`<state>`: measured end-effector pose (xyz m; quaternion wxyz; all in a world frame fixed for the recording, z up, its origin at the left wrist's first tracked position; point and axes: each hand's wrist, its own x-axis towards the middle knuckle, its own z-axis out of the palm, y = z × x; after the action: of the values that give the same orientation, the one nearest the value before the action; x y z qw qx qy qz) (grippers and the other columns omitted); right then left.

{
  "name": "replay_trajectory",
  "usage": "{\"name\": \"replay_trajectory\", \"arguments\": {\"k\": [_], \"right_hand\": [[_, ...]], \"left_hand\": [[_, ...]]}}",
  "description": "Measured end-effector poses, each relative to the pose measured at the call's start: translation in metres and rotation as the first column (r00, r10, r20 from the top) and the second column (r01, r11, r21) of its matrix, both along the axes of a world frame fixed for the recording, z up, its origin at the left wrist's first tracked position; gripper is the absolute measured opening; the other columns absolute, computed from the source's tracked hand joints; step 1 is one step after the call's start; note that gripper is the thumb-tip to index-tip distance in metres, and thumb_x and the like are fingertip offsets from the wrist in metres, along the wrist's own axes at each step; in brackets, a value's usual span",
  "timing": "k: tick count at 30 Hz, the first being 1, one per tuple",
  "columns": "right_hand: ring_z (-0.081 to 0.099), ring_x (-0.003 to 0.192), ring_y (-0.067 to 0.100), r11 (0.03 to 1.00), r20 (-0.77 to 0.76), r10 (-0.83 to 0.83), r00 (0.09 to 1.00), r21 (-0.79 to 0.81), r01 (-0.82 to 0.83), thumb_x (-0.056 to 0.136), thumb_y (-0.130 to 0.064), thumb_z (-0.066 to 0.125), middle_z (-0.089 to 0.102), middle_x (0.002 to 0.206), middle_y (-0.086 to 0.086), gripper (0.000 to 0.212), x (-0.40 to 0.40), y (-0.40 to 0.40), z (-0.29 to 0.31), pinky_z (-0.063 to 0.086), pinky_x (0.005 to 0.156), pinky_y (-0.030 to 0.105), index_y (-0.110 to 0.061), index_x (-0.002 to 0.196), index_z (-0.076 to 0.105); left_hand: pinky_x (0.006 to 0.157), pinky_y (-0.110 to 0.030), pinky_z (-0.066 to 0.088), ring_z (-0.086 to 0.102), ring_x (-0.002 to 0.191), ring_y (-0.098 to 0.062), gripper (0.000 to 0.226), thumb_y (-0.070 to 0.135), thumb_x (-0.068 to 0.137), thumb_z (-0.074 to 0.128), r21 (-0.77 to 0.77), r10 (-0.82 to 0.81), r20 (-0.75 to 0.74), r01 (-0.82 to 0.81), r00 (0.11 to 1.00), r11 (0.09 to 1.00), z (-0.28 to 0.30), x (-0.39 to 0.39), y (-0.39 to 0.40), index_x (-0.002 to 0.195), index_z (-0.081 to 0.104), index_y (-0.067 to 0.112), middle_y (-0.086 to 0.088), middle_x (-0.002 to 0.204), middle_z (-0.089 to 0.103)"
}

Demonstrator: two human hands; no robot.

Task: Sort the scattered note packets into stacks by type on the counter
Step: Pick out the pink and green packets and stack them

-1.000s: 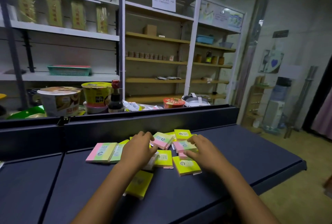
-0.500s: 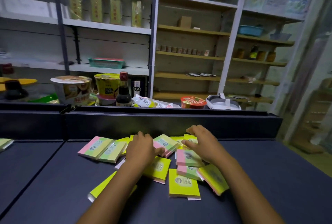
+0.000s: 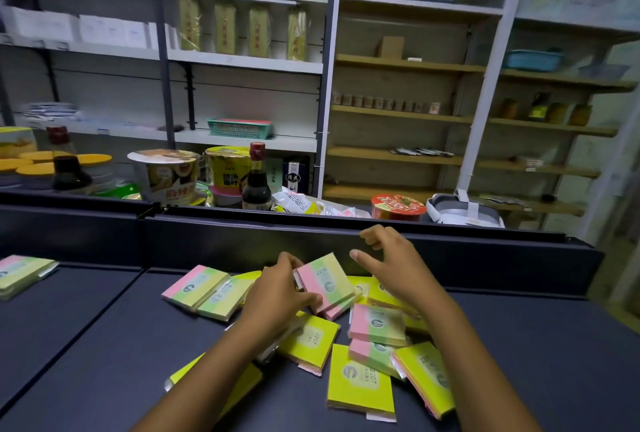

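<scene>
Left hand (image 3: 277, 296) fingers grasp a pink-green packet (image 3: 327, 284); right hand (image 3: 398, 269), at 3 o'clock, hovers with fingers released.

place: small shop | evidence: stocked shelves (image 3: 249, 61), dark counter (image 3: 104, 345), instant noodle cups (image 3: 166, 175) (packaged goods)

Paper note packets (image 3: 361, 378) in glossy clear wrap; a smooth, matt dark counter (image 3: 104, 345); bare wooden shelves (image 3: 398, 113); a glossy glass sauce bottle (image 3: 256, 186).
</scene>
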<state>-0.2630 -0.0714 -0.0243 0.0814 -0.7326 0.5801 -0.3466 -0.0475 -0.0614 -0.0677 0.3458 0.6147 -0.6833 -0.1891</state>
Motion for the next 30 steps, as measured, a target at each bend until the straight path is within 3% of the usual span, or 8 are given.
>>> {"name": "replay_trajectory", "arguments": {"k": [4,6,8,13,18,23,26,30], "right_hand": [[0.057,0.106,0.007,0.999,0.102,0.017,0.995,-0.029,-0.014,0.092,-0.041,0.066,0.06,0.116,-0.008,0.035,0.008,-0.002,0.003,0.051,0.095,0.033,-0.024,0.122,0.059],[0.058,0.104,0.008,1.0,0.105,0.018,0.994,-0.02,-0.016,0.092,-0.038,0.067,0.061,0.114,-0.006,0.034,0.01,0.0,-0.001,0.051,0.094,0.034,-0.023,0.121,0.059],[0.059,0.104,0.009,1.0,0.07,0.02,0.997,0.013,-0.021,0.091,-0.037,0.068,0.061,0.115,-0.006,0.034,0.011,0.0,-0.007,0.052,0.094,0.035,-0.022,0.121,0.06],[0.058,0.107,0.012,0.996,-0.096,0.012,0.995,0.084,-0.004,0.091,-0.041,0.066,0.059,0.116,-0.004,0.036,0.015,0.0,-0.022,0.05,0.095,0.034,-0.02,0.12,0.061],[0.048,0.118,0.019,0.988,-0.359,-0.047,0.932,0.119,0.096,0.087,-0.06,0.06,0.056,0.122,-0.001,0.055,0.016,0.0,-0.036,0.043,0.096,0.035,-0.022,0.127,0.058],[0.043,0.118,0.023,0.981,-0.544,-0.078,0.836,0.109,0.162,0.081,-0.077,0.049,0.051,0.125,0.004,0.072,0.023,0.0,-0.043,0.037,0.097,0.038,-0.02,0.124,0.061],[0.042,0.117,0.023,0.981,-0.577,-0.094,0.812,0.084,0.173,0.081,-0.079,0.047,0.052,0.125,0.004,0.074,0.027,0.0,-0.045,0.036,0.096,0.037,-0.02,0.123,0.061],[0.045,0.113,0.021,0.982,-0.513,-0.123,0.85,0.061,0.179,0.078,-0.076,0.055,0.055,0.121,0.0,0.066,0.03,0.001,-0.044,0.036,0.094,0.035,-0.024,0.12,0.056]], "left_hand": [[0.06,-0.038,0.061,0.07,0.072,-0.012,0.039,0.013,0.076,0.079,-0.048,-0.032,-0.285,0.02,0.958,0.999,0.005,0.008,-0.001,0.105,0.058,0.028,0.008,0.098,0.066],[0.057,-0.031,0.061,0.069,0.078,-0.008,0.029,0.009,0.083,0.073,-0.092,-0.021,-0.358,-0.013,0.933,0.996,0.008,0.015,-0.005,0.107,0.063,0.022,0.003,0.102,0.069],[0.059,-0.026,0.06,0.069,0.086,-0.009,0.026,0.008,0.087,0.07,-0.116,-0.015,-0.442,-0.041,0.897,0.992,0.012,0.023,-0.009,0.111,0.065,0.015,-0.001,0.103,0.07],[0.064,-0.03,0.061,0.07,0.094,-0.027,0.025,0.001,0.091,0.062,-0.091,-0.027,-0.718,-0.056,0.696,0.994,0.022,0.033,-0.009,0.116,0.061,0.006,-0.014,0.109,0.068],[0.064,-0.027,0.061,0.069,0.096,-0.027,0.032,0.001,0.093,0.06,-0.116,-0.059,-0.8,-0.058,0.597,0.992,0.027,0.036,-0.004,0.125,0.057,0.001,-0.015,0.112,0.067],[0.062,-0.025,0.06,0.07,0.095,-0.026,0.031,0.001,0.093,0.059,-0.126,-0.062,-0.81,-0.069,0.583,0.99,0.028,0.037,-0.002,0.125,0.056,0.0,-0.017,0.113,0.067],[0.064,-0.026,0.061,0.07,0.095,-0.025,0.03,0.002,0.093,0.06,-0.13,-0.067,-0.806,-0.065,0.588,0.989,0.028,0.038,0.0,0.123,0.057,0.002,-0.016,0.112,0.067],[0.063,-0.024,0.06,0.07,0.095,-0.023,0.028,0.004,0.093,0.061,-0.144,-0.076,-0.803,-0.068,0.591,0.987,0.027,0.038,0.001,0.12,0.059,0.008,-0.009,0.108,0.068]]}}
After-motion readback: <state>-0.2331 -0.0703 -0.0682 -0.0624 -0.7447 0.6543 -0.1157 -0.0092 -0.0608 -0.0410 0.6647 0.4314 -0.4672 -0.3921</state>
